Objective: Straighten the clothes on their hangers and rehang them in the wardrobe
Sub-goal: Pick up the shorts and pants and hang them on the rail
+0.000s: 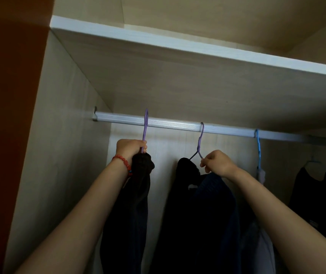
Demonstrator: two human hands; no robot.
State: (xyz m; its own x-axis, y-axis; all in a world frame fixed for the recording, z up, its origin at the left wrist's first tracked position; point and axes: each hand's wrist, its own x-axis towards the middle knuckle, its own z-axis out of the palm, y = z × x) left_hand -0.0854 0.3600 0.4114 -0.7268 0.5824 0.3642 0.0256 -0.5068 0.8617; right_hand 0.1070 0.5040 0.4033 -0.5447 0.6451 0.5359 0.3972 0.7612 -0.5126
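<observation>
Gripping purple hangers at their necks, both hands hold dark garments below the rail.

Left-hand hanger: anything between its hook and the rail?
Nothing visible. The left hand grips the purple hanger by its neck, and the hook already overlaps the rail. The nearest neighbour, the second purple hanger, hangs well to the right.

no readable text, labels, brands or numbers anywhere in the wardrobe view
</observation>
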